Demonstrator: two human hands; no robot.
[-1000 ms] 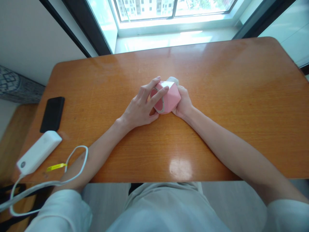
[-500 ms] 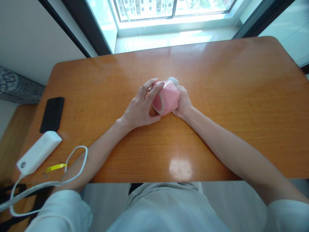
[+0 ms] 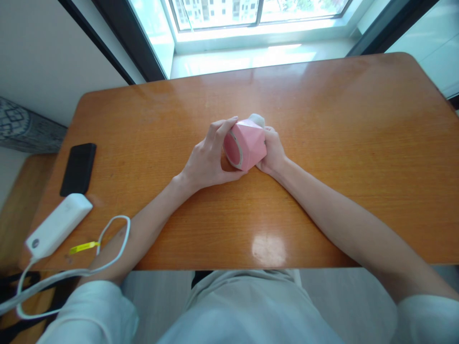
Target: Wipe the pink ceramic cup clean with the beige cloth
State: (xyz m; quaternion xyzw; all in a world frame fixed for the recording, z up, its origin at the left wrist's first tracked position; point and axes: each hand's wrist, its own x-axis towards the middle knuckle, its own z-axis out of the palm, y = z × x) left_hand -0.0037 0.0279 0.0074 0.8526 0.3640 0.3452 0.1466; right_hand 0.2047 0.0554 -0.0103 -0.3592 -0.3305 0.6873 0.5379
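A pink faceted cup (image 3: 253, 145), tilted on its side, is held between my two hands above the middle of the table. Its round mouth with a pale rim faces left. My left hand (image 3: 211, 155) spans the mouth end, fingertips along the top and thumb beneath. Behind the right end, my right hand (image 3: 273, 150) grips the cup; most of its fingers are hidden. A small whitish piece (image 3: 256, 119) shows above my right hand at the cup's far side; I cannot make out what it is.
The brown wooden table (image 3: 340, 119) reaches toward a bright window (image 3: 258, 14). At left lie a black phone (image 3: 78, 169) and a white power strip (image 3: 59, 225). A white cable (image 3: 124, 243) with a yellow tag (image 3: 83, 247) loops over my left forearm.
The cup has turned slightly, so more of its mouth shows. My left fingers have slid back toward the rim, and the thumb reaches farther under it.
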